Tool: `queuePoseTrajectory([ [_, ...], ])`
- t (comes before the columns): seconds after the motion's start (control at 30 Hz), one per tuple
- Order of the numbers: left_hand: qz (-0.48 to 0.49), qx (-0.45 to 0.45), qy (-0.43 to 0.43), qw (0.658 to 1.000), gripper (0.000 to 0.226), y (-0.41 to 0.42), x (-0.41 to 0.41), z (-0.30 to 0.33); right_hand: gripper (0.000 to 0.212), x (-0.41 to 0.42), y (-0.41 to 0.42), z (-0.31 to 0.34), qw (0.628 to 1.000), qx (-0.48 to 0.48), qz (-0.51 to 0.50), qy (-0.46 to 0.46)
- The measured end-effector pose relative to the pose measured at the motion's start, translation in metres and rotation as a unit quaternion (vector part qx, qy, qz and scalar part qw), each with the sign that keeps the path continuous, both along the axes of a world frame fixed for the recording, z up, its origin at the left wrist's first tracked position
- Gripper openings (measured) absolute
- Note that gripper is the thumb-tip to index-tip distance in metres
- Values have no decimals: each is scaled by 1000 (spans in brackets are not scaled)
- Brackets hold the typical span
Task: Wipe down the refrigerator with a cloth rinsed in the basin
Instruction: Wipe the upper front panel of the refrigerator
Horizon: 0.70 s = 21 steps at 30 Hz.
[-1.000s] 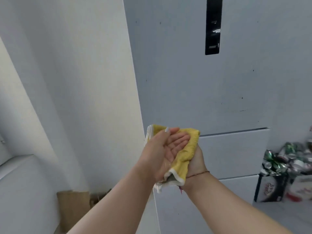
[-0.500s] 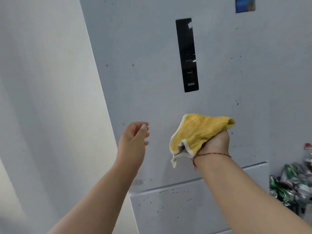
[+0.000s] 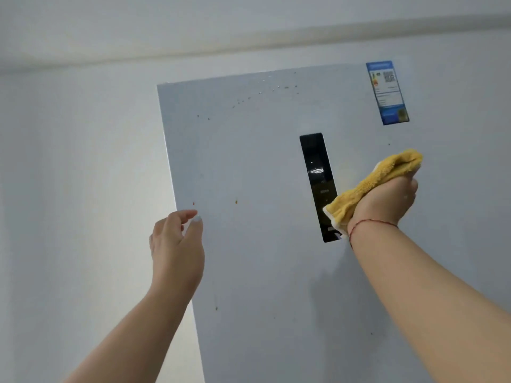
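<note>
Pale grey wall (image 3: pixel 69 161) fills the left side and runs behind the refrigerator (image 3: pixel 262 258), meeting the ceiling in a blurred band above. At the door's right half the right hand (image 3: pixel 387 200) is curled round a folded yellow cloth (image 3: pixel 378 178), which is bunched over its fingers and held up at the door face; whether the cloth actually touches the door cannot be told; a thin red string circles the wrist. The cloth's lower corner overlaps the right edge of a tall black control panel (image 3: pixel 318 186) set in the door's middle; up toward the door's top right corner sits a blue energy label (image 3: pixel 387 92), its print too small to read. Left hand (image 3: pixel 177 250) hangs at the door's left edge, fingers loosely bent and holding nothing; whether it touches the edge is unclear. Small brown specks dot the door, thickest in an arc near the top edge; bare door surface lies between the two hands. Both forearms and the door's lower part are cut off by the frame.
</note>
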<state>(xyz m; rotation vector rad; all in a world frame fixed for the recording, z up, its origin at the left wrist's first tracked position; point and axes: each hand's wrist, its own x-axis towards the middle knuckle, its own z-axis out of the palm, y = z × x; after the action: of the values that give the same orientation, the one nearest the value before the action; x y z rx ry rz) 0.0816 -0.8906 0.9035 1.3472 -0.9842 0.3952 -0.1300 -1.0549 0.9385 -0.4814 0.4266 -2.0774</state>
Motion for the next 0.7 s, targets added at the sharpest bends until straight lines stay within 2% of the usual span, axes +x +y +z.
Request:
queuePoseTrajectory([
  [0.07, 18, -18, 6, 1000, 24, -5, 7, 18, 56, 1, -10, 24, 996, -5, -86, 6],
  [0.2, 38, -49, 27, 998, 36, -11, 19, 45, 48, 3, -28, 85, 972, -66, -218, 54],
  [0.3, 49, -44, 20, 998, 58, -19, 25, 65, 50, 1, -43, 129, 937, -64, -289, 186],
  [0.37, 50, -44, 12, 998, 70, -25, 28, 74, 55, 9, -53, 148, 897, -38, -296, 326],
  [0.47, 28, -38, 19, 999, 69, -30, 34, 83, 66, 36, -56, 153, 813, -24, -285, 507],
  [0.57, 8, -47, 10, 999, 63, -30, 34, 87, 70, 65, -47, 154, 740, -39, -318, 592],
  [0.7, -18, -57, 37, 998, 36, -28, 39, 86, 73, 100, -20, 165, 678, -87, -348, 642],
])
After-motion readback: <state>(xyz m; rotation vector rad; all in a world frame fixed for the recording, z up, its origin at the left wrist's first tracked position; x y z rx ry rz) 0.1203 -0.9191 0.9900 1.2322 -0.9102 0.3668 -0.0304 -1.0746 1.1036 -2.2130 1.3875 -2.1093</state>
